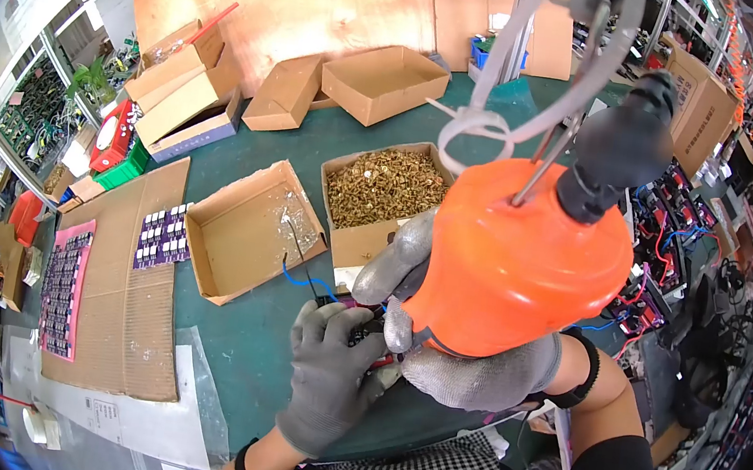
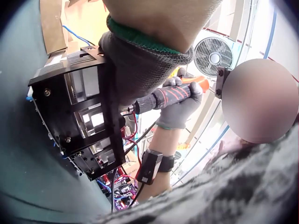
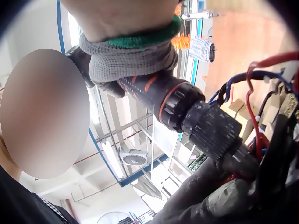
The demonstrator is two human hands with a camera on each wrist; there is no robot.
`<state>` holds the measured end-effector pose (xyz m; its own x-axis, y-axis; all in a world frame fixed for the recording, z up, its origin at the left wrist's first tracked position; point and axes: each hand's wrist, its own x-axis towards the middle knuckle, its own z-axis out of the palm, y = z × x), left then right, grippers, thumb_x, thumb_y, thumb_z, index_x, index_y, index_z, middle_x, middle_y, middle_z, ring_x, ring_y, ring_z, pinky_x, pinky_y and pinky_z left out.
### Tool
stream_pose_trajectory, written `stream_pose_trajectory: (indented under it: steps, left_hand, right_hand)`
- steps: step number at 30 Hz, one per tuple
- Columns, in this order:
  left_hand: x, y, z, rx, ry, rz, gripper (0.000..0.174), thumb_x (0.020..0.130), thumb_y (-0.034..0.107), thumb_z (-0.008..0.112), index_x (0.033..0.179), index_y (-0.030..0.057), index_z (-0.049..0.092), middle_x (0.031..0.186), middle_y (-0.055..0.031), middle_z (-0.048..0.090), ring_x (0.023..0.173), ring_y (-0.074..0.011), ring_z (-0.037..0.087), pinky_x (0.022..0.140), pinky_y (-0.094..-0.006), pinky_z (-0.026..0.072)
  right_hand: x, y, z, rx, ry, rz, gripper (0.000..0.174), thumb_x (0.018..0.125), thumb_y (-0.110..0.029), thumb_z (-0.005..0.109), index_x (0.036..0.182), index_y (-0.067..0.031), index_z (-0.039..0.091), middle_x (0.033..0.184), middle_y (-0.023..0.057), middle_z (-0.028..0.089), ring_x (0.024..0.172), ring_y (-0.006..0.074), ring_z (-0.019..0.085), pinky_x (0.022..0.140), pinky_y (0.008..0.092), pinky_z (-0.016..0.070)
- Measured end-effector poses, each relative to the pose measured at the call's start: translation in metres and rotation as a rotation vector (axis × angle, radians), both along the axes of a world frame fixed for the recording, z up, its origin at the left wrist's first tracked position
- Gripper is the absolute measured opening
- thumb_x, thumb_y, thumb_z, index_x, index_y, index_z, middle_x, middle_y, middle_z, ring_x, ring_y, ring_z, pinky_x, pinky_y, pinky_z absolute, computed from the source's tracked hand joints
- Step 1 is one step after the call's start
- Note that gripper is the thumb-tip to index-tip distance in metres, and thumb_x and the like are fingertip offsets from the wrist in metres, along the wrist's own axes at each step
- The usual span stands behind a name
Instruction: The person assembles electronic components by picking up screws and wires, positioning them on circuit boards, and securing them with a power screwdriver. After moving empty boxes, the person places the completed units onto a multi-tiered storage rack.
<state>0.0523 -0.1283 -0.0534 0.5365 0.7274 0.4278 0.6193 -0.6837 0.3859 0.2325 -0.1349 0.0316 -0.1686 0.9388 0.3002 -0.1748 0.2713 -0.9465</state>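
My gloved right hand (image 1: 481,375) grips an orange and black electric screwdriver (image 1: 523,262), its fingers curled round the body. In the right wrist view the knurled nose of the screwdriver (image 3: 212,130) points down at the work, close beside the gloved left fingers (image 3: 229,198). My left hand (image 1: 330,384), also gloved, holds a black slotted metal frame (image 2: 91,149) with red, blue and black wires. The left wrist view shows the frame's open windows, with the screwdriver tip right at its edge. The tip itself is mostly hidden by the left hand.
A cardboard box of brass-coloured small parts (image 1: 382,189) stands ahead, beside a nearly empty cardboard tray (image 1: 244,238). Small purple boards (image 1: 163,237) lie on a cardboard sheet (image 1: 125,326) to the left. More wired assemblies (image 1: 668,233) are at the right.
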Motion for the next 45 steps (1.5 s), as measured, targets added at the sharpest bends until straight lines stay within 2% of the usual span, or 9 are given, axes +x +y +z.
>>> stream_pose_trajectory:
  steps: [7,10,16,23,27,29,32,38,45]
  left_hand:
    - [0.006,-0.005,-0.012,-0.063,-0.187,0.028,0.036,0.068,0.022,0.077,0.099,0.0087,0.065,0.114,-0.0106,0.052,0.113,-0.0338,0.048,0.105,-0.0605,0.0285]
    - [0.0,0.0,-0.016,-0.067,-0.081,-0.045,0.04,0.067,0.021,0.076,0.104,0.0097,0.065,0.114,-0.0105,0.052,0.113,-0.0341,0.048,0.105,-0.0623,0.027]
    - [-0.005,0.002,-0.024,-0.215,-0.046,-0.076,0.057,0.066,0.023,0.075,0.12,0.0141,0.062,0.118,-0.0131,0.052,0.113,-0.037,0.048,0.106,-0.0637,0.0268]
    - [-0.005,0.003,-0.024,-0.206,-0.048,-0.074,0.062,0.062,0.024,0.077,0.122,0.0151,0.061,0.119,-0.0146,0.052,0.114,-0.0395,0.048,0.106,-0.0633,0.0278]
    - [-0.003,0.003,-0.034,-0.228,-0.085,-0.057,0.057,0.065,0.025,0.077,0.12,0.0157,0.062,0.118,-0.0122,0.052,0.114,-0.0373,0.048,0.107,-0.0643,0.0268]
    - [0.0,-0.001,-0.023,-0.207,-0.125,-0.053,0.052,0.068,0.026,0.076,0.118,0.016,0.063,0.117,-0.011,0.052,0.113,-0.0356,0.049,0.106,-0.0651,0.0262]
    - [0.003,-0.002,-0.015,-0.13,-0.17,-0.058,0.045,0.073,0.027,0.074,0.115,0.016,0.065,0.115,-0.0098,0.052,0.111,-0.0335,0.049,0.106,-0.0663,0.0256]
    - [0.0,-0.002,-0.028,-0.275,-0.207,-0.082,0.044,0.076,0.034,0.071,0.116,0.0156,0.065,0.114,-0.0112,0.052,0.111,-0.0343,0.047,0.106,-0.0665,0.0242]
    - [0.001,0.006,-0.019,-0.184,-0.063,-0.091,0.057,0.073,0.042,0.072,0.121,0.0143,0.061,0.116,-0.0147,0.051,0.113,-0.0376,0.046,0.104,-0.0661,0.0253]
  right_hand:
    - [0.011,0.006,-0.011,0.032,0.065,0.122,0.06,0.067,-0.009,0.073,0.123,-0.0023,0.051,0.109,0.0069,0.063,0.095,0.0179,0.062,0.087,0.0319,0.0491]
    - [0.005,0.004,-0.011,0.14,0.099,0.106,0.063,0.067,-0.008,0.072,0.125,-0.0008,0.048,0.107,0.0063,0.062,0.092,0.0154,0.061,0.084,0.0304,0.0487]
    - [0.002,0.017,-0.004,0.499,-0.117,0.062,0.061,0.069,-0.007,0.068,0.126,-0.0006,0.045,0.102,0.0063,0.061,0.085,0.0138,0.058,0.08,0.0291,0.0478]
    - [-0.001,0.01,0.001,0.662,-0.269,-0.043,0.06,0.07,-0.008,0.067,0.126,-0.0007,0.045,0.101,0.0071,0.06,0.085,0.0155,0.058,0.081,0.0301,0.0481]
    - [0.002,0.008,0.001,0.345,-0.017,0.15,0.06,0.07,-0.008,0.067,0.125,-0.001,0.046,0.102,0.0073,0.061,0.087,0.0165,0.06,0.081,0.0311,0.0486]
    - [-0.004,0.017,-0.016,0.477,0.046,0.117,0.059,0.07,-0.008,0.068,0.125,-0.0012,0.046,0.102,0.007,0.061,0.087,0.0157,0.06,0.08,0.0306,0.0487]
    - [-0.001,0.016,-0.017,0.408,0.076,0.112,0.06,0.069,-0.007,0.07,0.124,-0.0012,0.047,0.102,0.0066,0.061,0.087,0.0149,0.06,0.08,0.0302,0.0488]
    - [0.011,-0.002,-0.001,0.089,0.083,0.153,0.06,0.069,-0.007,0.071,0.123,-0.0012,0.047,0.103,0.0065,0.061,0.088,0.0141,0.06,0.081,0.0298,0.0488]
    - [0.007,0.016,-0.009,0.566,0.076,0.057,0.062,0.069,-0.009,0.071,0.124,0.0003,0.047,0.105,0.0092,0.062,0.089,0.0174,0.061,0.083,0.0313,0.0485]
